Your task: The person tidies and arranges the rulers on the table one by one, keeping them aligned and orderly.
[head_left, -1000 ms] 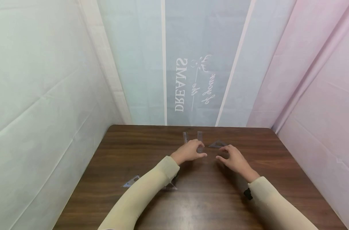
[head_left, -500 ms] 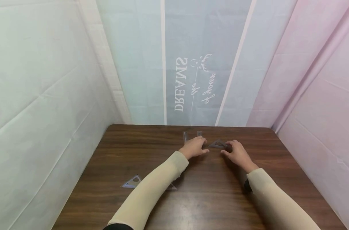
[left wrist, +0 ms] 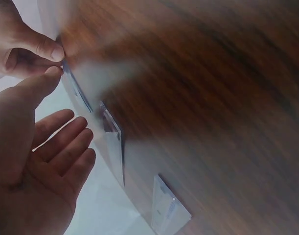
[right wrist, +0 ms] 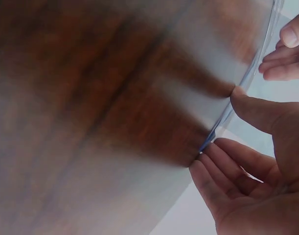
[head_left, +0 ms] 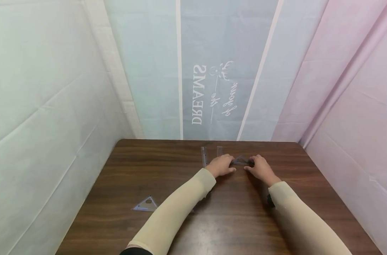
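A clear triangular set square (head_left: 241,160) lies flat near the far edge of the table, between both hands. My right hand (head_left: 260,168) is at its right end; in the right wrist view the fingertips (right wrist: 200,159) touch its bluish edge, with the thumb apart from the fingers. At the left end is my left hand (head_left: 221,165), its fingers loosely bent and the thumb apart, gripping nothing. Two clear straight rulers (head_left: 204,156) lie just left of the left hand, which partly covers the nearer one (head_left: 219,151). Both rulers also show in the left wrist view.
Another clear set square (head_left: 146,204) lies at the left on the brown wooden table (head_left: 123,170), partly behind the left sleeve (head_left: 175,205). A printed cloth (head_left: 222,35) hangs behind the table's far edge, with pale cloth walls at both sides.
The left hand has moved right and slightly farther away, to the set square's left end. The right hand has moved slightly farther away, to its right end. A corner near the left sleeve is now mostly hidden.
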### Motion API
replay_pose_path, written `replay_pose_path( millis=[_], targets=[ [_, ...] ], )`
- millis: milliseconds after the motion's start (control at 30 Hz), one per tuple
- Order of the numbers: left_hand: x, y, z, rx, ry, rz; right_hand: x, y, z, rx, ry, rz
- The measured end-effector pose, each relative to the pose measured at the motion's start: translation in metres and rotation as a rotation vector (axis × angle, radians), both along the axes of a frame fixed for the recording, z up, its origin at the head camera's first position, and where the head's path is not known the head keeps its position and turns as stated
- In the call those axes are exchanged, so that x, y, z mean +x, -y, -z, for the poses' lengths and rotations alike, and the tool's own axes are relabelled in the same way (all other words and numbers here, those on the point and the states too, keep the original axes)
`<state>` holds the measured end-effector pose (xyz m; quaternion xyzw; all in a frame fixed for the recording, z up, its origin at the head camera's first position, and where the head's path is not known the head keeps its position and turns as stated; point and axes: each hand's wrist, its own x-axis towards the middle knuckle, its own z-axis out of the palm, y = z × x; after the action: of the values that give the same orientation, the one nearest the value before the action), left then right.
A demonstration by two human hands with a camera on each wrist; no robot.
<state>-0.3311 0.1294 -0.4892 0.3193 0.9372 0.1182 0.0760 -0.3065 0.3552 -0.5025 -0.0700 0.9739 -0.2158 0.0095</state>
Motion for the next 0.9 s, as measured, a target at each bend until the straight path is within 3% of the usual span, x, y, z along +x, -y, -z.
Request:
replay_pose_path(
  millis=[233, 367, 667, 900],
  targets=[
    [0.001, -0.008, 0.002, -0.057, -0.044, -0.046, -0.003, 0.003, -0.001, -0.005, -0.001, 0.0],
    [0.0, -0.015, 0.005, -0.114, -0.08, -0.104, -0.004, 0.006, 0.001, -0.006, -0.002, 0.019],
    [-0.001, -0.039, 0.019, -0.207, -0.144, -0.211, -0.001, 0.004, 0.005, -0.015, -0.003, 0.05],
    [0.009, -0.043, 0.014, -0.175, -0.137, -0.233, 0.004, 0.0, 0.0, -0.034, 0.003, 0.073]
  ],
)
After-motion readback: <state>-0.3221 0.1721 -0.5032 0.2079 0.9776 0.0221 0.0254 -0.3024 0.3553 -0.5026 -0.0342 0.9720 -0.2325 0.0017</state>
